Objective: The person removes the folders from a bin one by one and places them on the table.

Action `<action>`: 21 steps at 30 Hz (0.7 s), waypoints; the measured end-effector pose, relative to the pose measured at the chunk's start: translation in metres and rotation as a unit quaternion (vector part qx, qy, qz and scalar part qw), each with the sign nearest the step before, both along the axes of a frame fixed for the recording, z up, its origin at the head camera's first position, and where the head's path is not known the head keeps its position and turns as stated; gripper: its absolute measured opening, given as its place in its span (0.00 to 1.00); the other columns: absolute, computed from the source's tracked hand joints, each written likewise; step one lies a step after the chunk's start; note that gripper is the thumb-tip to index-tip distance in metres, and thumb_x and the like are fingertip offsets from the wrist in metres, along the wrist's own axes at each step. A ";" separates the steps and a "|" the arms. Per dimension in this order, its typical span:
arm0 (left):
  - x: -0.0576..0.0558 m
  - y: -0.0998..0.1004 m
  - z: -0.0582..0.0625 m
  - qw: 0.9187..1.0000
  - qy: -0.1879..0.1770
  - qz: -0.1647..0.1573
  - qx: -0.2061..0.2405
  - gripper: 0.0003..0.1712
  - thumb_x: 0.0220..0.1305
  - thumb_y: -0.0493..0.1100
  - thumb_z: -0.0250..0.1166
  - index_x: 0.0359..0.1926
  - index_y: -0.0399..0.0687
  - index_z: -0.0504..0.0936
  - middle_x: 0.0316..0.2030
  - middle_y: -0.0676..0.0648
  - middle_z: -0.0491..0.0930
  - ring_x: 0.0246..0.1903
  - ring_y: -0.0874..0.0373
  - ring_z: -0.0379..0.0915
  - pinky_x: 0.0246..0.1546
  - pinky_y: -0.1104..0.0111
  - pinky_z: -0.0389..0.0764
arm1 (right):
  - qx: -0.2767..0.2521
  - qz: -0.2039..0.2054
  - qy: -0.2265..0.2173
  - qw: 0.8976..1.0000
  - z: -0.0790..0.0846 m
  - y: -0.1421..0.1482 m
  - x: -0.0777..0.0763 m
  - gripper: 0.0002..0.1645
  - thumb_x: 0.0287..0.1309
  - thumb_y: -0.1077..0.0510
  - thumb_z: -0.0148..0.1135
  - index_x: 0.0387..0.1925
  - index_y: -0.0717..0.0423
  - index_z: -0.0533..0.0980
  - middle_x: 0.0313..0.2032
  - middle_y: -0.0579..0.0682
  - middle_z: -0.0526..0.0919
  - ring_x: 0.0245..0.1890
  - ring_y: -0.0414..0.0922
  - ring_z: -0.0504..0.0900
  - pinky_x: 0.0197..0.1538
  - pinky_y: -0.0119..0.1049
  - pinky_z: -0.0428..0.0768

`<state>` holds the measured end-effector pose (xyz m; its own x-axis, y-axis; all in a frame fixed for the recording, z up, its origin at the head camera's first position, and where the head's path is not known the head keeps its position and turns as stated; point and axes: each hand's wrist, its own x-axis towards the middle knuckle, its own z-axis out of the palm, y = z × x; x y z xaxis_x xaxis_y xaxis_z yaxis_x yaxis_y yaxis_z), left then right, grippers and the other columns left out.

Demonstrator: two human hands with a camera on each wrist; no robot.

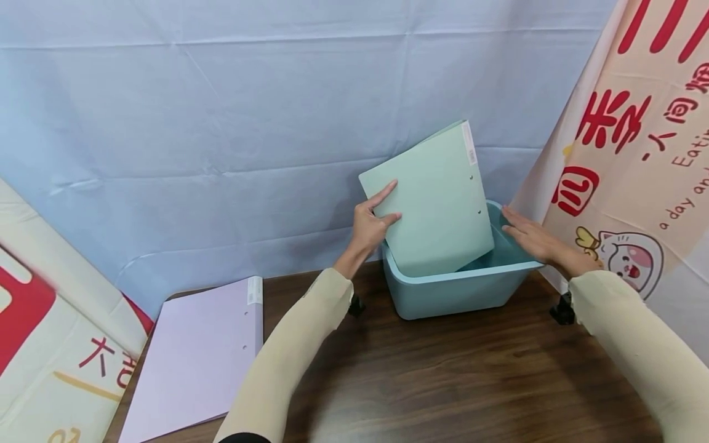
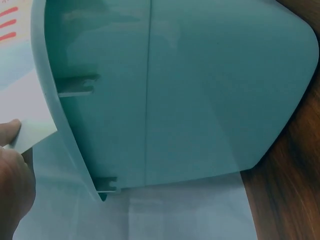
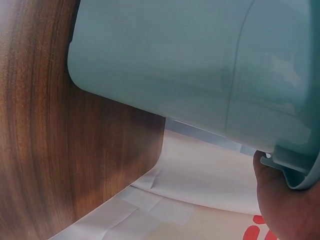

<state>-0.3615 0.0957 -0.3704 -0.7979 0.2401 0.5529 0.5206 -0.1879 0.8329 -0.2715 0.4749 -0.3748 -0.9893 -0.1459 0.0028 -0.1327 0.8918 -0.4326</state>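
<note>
A pale green file folder (image 1: 434, 197) stands tilted, its lower end inside the blue-green plastic bin (image 1: 451, 292). My left hand (image 1: 369, 224) pinches the folder's left edge, thumb and forefinger showing on its front face. In the left wrist view, that hand (image 2: 15, 185) holds a corner of the folder (image 2: 35, 115) beside the bin's rim. At the bin's right side, my right hand (image 1: 532, 239) holds the rim, fingers stretched over it. The right wrist view shows a digit of this hand (image 3: 290, 207) below the rim's outer lip.
A lilac file folder (image 1: 194, 354) lies on the dark wooden table (image 1: 443, 375) at the left. Behind hangs a light blue cloth (image 1: 249, 123). Printed cloth (image 1: 637, 154) closes off the right side, and another printed cloth (image 1: 61, 332) hangs at the left.
</note>
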 end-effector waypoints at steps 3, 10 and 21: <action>0.001 -0.002 -0.001 1.000 -0.003 0.003 0.010 0.43 0.59 0.20 0.71 0.70 0.59 0.81 0.71 0.58 0.76 0.72 0.66 0.68 0.69 0.66 0.74 | -0.006 0.001 -0.003 1.000 0.000 -0.001 0.002 0.41 0.87 0.47 0.35 0.83 0.66 0.35 0.82 0.71 0.34 0.81 0.73 0.35 0.76 0.77 0.38; 0.006 -0.004 -0.001 0.999 -0.004 0.009 0.042 0.43 0.58 0.20 0.72 0.70 0.57 0.81 0.70 0.58 0.77 0.72 0.65 0.68 0.70 0.67 0.73 | -0.003 0.002 -0.005 1.000 0.001 -0.001 0.004 0.42 0.86 0.46 0.34 0.84 0.63 0.33 0.83 0.69 0.33 0.81 0.72 0.34 0.76 0.76 0.38; 0.014 -0.007 0.000 0.996 -0.015 0.029 0.087 0.44 0.57 0.19 0.73 0.70 0.58 0.81 0.72 0.54 0.75 0.74 0.62 0.67 0.72 0.64 0.72 | -0.017 0.011 -0.002 1.000 0.001 -0.001 0.001 0.41 0.87 0.47 0.34 0.83 0.66 0.34 0.82 0.71 0.33 0.81 0.73 0.34 0.76 0.76 0.37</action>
